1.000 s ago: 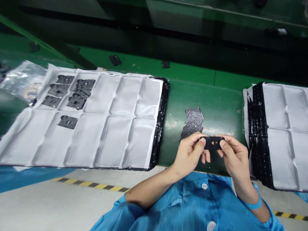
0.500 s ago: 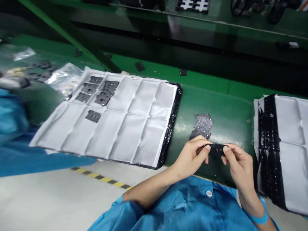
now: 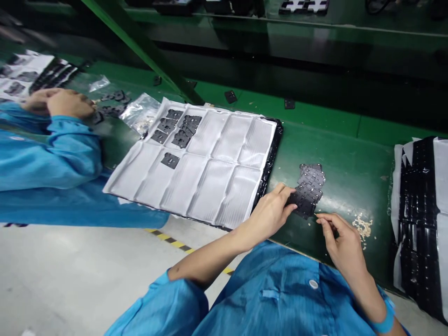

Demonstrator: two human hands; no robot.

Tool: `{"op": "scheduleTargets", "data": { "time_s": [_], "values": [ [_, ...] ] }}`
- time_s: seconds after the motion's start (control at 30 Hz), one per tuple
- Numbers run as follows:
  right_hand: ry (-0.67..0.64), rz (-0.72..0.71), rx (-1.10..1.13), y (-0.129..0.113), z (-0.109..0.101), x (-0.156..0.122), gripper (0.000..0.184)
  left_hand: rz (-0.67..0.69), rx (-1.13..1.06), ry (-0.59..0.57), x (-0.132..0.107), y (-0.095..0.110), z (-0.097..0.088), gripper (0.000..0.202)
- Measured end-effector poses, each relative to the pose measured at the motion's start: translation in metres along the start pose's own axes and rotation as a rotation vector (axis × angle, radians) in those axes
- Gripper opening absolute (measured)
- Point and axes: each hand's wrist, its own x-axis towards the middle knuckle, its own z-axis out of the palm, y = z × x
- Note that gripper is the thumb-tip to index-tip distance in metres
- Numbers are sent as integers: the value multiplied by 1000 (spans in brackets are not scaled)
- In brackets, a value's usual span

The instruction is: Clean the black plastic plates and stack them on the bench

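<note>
Plates (image 3: 310, 186) in a loose, fanned pile on the bench (image 3: 357, 170) look easy to upset: a sideways nudge from the left hand (image 3: 269, 212), at the pile's 8 o'clock edge, could slide them apart. Its thumb and fingers stand parted about that edge; whether they grip a plate I cannot tell. The right hand (image 3: 345, 240), at 5 o'clock, has thumb and finger pinched with a pale speck at the tips, too small to tell if gripped. So slight a bit could drop if the pinch slackened, and the chips (image 3: 363, 227) at 4 o'clock could scatter under a dragging wrist. Between 9 and 10 o'clock the tray (image 3: 241, 191) hems the left hand in, its dark edge just beside. Beyond, near 10, are a bag (image 3: 138, 112) and a co-worker's hands (image 3: 68, 103). Stacked trays (image 3: 416, 210) bound 3 to 4 o'clock; two loose plates (image 3: 230, 96) lie towards 11.
</note>
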Motion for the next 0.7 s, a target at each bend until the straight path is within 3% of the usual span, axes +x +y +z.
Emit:
{"op": "scheduleTargets", "data": {
  "time_s": [0.23, 0.37, 0.47, 0.57, 0.7],
  "values": [
    [31, -70, -82, 9, 4, -6, 20, -22, 137, -27, -3, -16, -28, 20],
    [8, -87, -66, 8, 8, -9, 21, -8, 154, -31, 25, -29, -52, 17],
    [8, -82, -48, 6, 9, -11, 24, -82, 179, -33, 78, -37, -75, 15],
    [29, -72, -39, 8, 8, -12, 24, -199, 264, 24, 151, -41, -97, 13],
    [57, -90, -10, 14, 8, -12, 22, -299, 322, 169, 247, -33, -111, 35]
  ]
}}
